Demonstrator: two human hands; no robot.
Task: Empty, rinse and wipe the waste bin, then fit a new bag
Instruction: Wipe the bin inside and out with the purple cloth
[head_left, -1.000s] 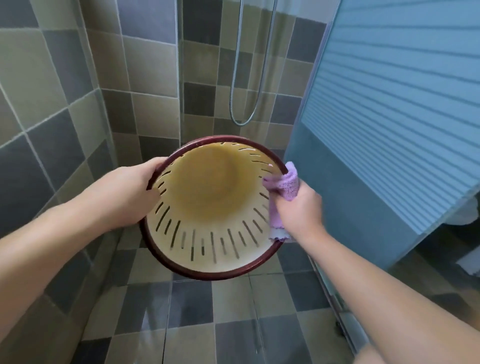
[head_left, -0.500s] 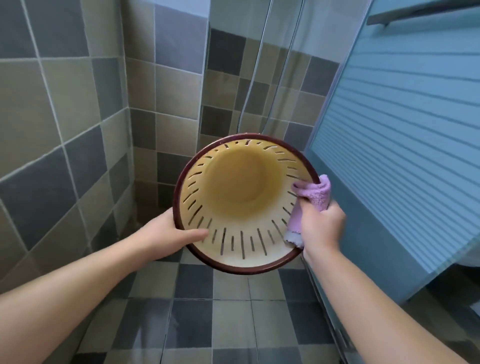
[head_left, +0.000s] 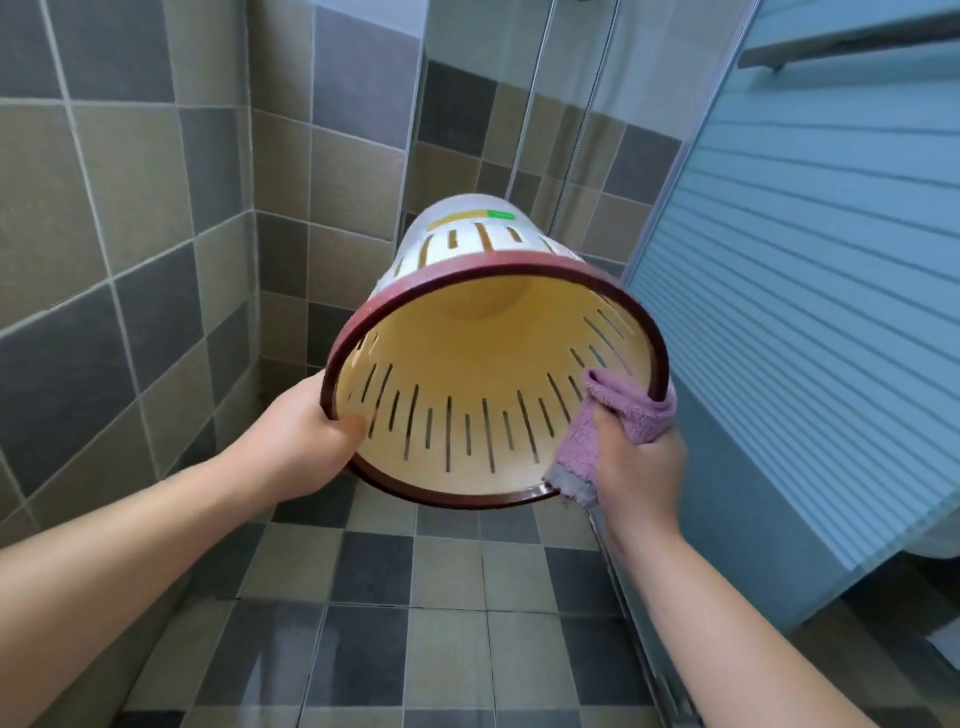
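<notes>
Tiled shower corner, grey and beige squares on walls and floor (head_left: 447, 649); floor tiles look wet in the foreground; a frosted blue striped partition (head_left: 810, 312) closes the right side, and a shower hose (head_left: 582, 130) hangs on the back wall. Waste bin (head_left: 493, 384) is held in mid-air between both hands, above the floor, tipped so its mouth faces the camera and its base points away and up toward the corner — probably so the inside wall is open to view and reach. Left hand (head_left: 301, 441) grips the dark red rim at lower left, thumb hooked just inside the mouth, fingers out of sight behind the wall; judged to be the steadying hold. Right hand (head_left: 636, 462) is closed around a bunched purple cloth (head_left: 618, 421), which lies over the rim at lower right, part pressed on the inner wall, part folded outside; a grey edge of the cloth hangs below. Reads as the wiping step, working round the rim. Bin itself: cream-yellow inside, white outside, a ring of narrow vertical slots round the upper wall, a yellow-and-green label near the base. No bag fitted, no rubbish visible inside — emptying looks done; whether droplets remain cannot be told.
</notes>
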